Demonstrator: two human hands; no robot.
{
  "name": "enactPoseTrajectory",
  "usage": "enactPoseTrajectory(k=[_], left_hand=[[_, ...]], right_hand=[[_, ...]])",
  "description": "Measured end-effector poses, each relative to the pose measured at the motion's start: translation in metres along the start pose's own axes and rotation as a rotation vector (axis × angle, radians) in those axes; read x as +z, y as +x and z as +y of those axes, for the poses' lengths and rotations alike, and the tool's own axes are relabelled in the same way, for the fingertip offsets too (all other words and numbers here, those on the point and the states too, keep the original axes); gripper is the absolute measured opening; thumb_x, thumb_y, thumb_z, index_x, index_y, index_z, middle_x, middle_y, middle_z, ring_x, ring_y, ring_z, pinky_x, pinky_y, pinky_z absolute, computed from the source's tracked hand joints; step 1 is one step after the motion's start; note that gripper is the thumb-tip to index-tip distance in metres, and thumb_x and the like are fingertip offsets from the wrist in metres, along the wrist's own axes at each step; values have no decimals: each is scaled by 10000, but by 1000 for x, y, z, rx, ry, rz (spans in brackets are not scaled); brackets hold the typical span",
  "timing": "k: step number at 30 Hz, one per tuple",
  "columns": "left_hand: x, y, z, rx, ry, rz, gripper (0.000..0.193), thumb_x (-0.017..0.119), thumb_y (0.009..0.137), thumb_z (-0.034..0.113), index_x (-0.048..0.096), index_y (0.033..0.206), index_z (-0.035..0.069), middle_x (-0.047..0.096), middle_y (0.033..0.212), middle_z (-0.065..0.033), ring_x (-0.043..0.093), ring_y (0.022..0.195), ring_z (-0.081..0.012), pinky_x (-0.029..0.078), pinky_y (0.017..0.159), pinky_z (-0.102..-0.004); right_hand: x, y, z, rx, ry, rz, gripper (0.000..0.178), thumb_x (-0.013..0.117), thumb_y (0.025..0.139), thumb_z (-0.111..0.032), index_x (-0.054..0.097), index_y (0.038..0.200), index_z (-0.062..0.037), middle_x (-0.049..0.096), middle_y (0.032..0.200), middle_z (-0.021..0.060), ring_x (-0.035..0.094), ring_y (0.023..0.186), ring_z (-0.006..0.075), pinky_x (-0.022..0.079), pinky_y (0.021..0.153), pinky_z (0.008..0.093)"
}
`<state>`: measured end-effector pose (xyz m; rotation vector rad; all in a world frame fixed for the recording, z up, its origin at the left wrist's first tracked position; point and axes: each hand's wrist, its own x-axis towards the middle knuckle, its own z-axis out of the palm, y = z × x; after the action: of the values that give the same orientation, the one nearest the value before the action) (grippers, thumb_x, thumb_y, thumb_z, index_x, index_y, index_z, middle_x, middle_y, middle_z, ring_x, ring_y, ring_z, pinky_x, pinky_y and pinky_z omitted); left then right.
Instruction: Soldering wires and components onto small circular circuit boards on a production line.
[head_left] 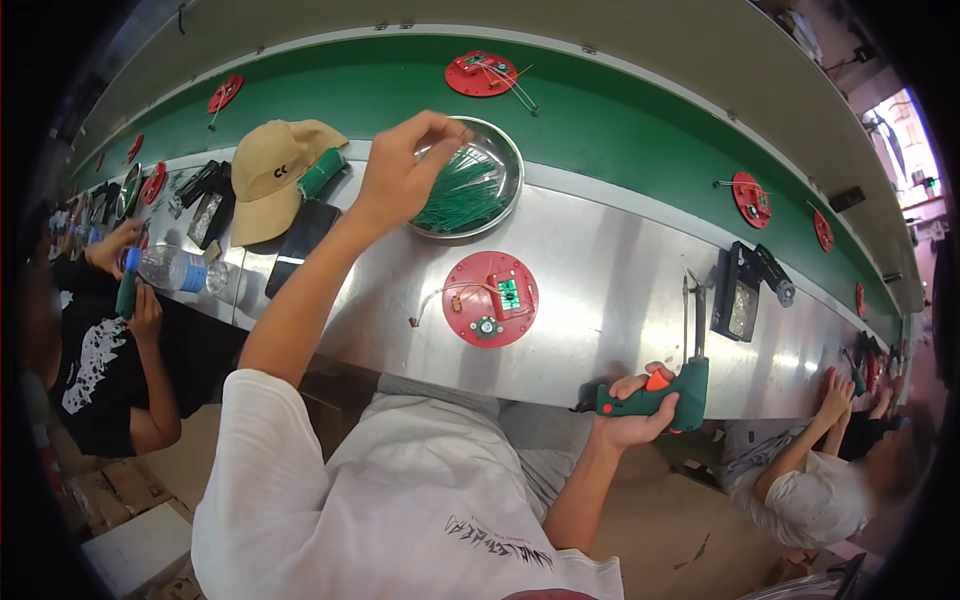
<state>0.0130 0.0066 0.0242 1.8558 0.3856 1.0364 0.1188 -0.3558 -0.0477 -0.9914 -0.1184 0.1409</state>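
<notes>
My right hand (640, 412) is wrapped around the dark green handle of a soldering gun (690, 392) with an orange trigger. Its two long thin metal rods point away from me over the bench's front part. My left hand (412, 165) hangs over the near left rim of a round metal bowl (512, 200), thumb and fingertips drawn together. What lies between them, if anything, is too small to make out. Many cut green wires (462, 195) fill the bowl. Before me on the bench lies a red disc (465, 330) carrying a small green circuit board, a round part and loose leads.
A green conveyor belt (620, 130) behind the steel bench (600, 260) carries more red discs (480, 75). Left are a tan cap (268, 180), a green roll (322, 172), a dark flat case (303, 245) and a bottle (185, 270). A black stand (740, 290) is right. Co-workers sit on both sides.
</notes>
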Motion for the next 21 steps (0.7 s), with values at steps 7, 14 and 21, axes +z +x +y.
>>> enactPoseTrajectory(k=[7, 14, 21], left_hand=[[18, -110, 64, -181, 167, -180, 88, 597, 910, -23, 637, 988, -12, 690, 879, -139, 681, 794, -263, 541, 731, -346], [51, -155, 39, 134, 423, -76, 149, 642, 817, -45, 641, 964, -21, 647, 878, -168, 623, 776, -359, 523, 700, -431], [57, -165, 23, 204, 543, -28, 154, 670, 781, -38, 636, 929, -12, 627, 843, -133, 608, 735, -311, 517, 645, -399]], right_hand=[[-25, -10, -18, -15, -98, -395, 473, 513, 980, -395, 546, 1124, 54, 583, 1029, 175, 578, 523, 189, 449, 432, 279], [-20, -14, -33, -67, -659, -670, 421, 699, 851, -228, 644, 1126, 86, 683, 980, 175, 623, 636, 199, 482, 574, 300], [-32, -14, -18, -71, -745, -846, 486, 687, 894, -265, 612, 1242, 67, 695, 1055, 152, 615, 622, 165, 440, 531, 280]])
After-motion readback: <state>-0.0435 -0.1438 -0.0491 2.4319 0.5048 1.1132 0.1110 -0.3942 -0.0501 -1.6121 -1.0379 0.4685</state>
